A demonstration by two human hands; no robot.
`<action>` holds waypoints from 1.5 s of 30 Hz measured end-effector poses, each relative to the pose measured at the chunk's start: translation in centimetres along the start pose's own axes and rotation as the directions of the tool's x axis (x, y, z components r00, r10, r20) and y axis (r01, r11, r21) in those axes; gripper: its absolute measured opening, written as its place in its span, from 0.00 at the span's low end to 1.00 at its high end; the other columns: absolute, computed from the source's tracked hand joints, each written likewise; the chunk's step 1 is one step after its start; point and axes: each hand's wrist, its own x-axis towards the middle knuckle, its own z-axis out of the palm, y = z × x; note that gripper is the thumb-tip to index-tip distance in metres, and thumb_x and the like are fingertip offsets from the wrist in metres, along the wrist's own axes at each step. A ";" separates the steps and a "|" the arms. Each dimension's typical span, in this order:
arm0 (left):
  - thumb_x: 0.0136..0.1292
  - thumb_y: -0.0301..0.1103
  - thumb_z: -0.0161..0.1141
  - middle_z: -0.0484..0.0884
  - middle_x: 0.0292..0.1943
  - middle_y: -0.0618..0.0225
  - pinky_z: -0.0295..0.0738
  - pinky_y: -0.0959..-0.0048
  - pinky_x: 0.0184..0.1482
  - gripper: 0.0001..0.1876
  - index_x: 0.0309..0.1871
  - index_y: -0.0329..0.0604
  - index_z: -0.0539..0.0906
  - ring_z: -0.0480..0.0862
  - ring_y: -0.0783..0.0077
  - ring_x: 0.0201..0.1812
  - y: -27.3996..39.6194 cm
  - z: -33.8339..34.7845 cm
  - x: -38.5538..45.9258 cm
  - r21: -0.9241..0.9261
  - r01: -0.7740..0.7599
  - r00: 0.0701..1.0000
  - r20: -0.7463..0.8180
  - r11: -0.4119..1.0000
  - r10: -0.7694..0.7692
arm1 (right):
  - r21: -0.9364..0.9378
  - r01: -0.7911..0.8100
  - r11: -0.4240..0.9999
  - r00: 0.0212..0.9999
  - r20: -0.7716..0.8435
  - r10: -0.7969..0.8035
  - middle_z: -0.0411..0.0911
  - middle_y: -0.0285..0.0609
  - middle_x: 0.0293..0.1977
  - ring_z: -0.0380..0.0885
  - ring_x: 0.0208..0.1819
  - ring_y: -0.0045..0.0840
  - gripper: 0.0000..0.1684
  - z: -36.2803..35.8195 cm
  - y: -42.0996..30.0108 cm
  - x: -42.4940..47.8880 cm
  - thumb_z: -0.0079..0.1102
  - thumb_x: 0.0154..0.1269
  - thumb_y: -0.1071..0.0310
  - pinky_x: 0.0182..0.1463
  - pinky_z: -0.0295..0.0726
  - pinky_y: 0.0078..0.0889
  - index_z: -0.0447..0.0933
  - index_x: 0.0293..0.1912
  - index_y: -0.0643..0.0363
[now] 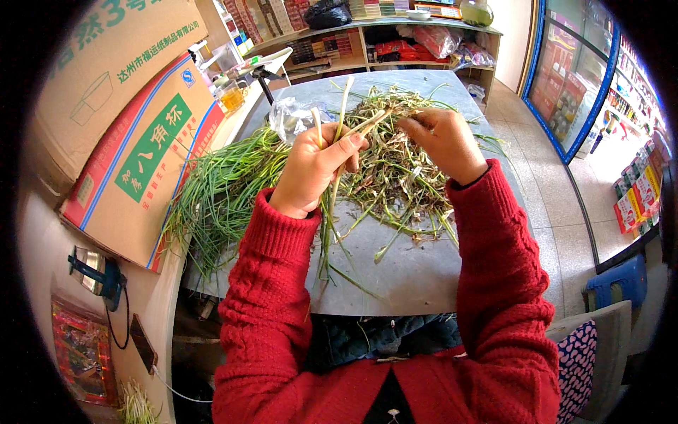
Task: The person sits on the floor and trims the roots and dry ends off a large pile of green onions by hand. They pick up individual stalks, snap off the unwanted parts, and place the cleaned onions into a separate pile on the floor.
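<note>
My left hand [326, 153] grips a few scallions [345, 100] over the table. Their white stalk ends stick up past the fingers and green leaves hang below the fist. One stalk points right, and its brown root end [389, 110] meets the fingertips of my right hand [442, 139], which pinch there. Under and behind the hands lies a heap of withered leaves, peelings and roots [405, 180]. A large bunch of green scallions [233, 180] lies left of my left hand, leaves drooping over the table's left edge.
The grey table [371, 275] bears a clear plastic bag [296, 117] behind my left hand. Cardboard boxes [143, 159] stand close at left, near a glass cup of amber liquid [231, 98]. Below them are a phone [143, 344] and more scallions [136, 405]. A chair [582, 365] stands at right.
</note>
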 end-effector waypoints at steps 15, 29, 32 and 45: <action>0.60 0.36 0.57 0.74 0.19 0.77 0.57 0.87 0.22 0.10 0.29 0.39 0.79 0.67 0.89 0.19 -0.5 -0.9 0.3 0.089 -0.021 0.999 0.050 0.996 0.017 | -0.090 0.443 0.892 0.894 0.122 -0.431 0.73 0.47 0.30 0.74 0.34 0.40 0.10 0.0 -1.2 -0.5 0.50 0.59 0.67 0.37 0.74 0.37 0.73 0.38 0.63; 0.61 0.38 0.58 0.67 0.18 0.83 0.52 0.85 0.21 0.12 0.27 0.39 0.77 0.60 0.91 0.20 0.0 -1.6 0.2 0.212 -0.046 0.999 0.014 0.976 0.044 | 0.312 0.085 0.946 0.969 0.196 -0.152 0.65 0.37 0.16 0.66 0.17 0.23 0.06 0.8 -2.0 -0.8 0.40 0.61 0.72 0.21 0.64 0.25 0.66 0.31 0.62; 0.61 0.39 0.58 0.67 0.18 0.83 0.52 0.85 0.21 0.12 0.27 0.39 0.77 0.60 0.90 0.20 -0.1 -1.6 0.5 0.180 -0.038 0.999 0.029 0.983 0.033 | 0.675 -0.124 0.728 0.971 0.234 -0.051 0.62 0.31 0.16 0.59 0.15 0.12 0.09 1.5 -2.7 -1.4 0.38 0.63 0.69 0.17 0.57 0.17 0.65 0.29 0.61; 0.60 0.39 0.59 0.70 0.23 0.82 0.59 0.88 0.28 0.11 0.34 0.39 0.77 0.65 0.90 0.25 -0.5 -1.1 0.7 -0.005 -0.110 0.992 0.054 0.994 0.110 | -0.146 0.411 0.900 0.910 0.131 -0.394 0.70 0.49 0.46 0.72 0.46 0.36 0.21 1.7 5.2 0.0 0.49 0.52 0.79 0.48 0.72 0.33 0.76 0.47 0.55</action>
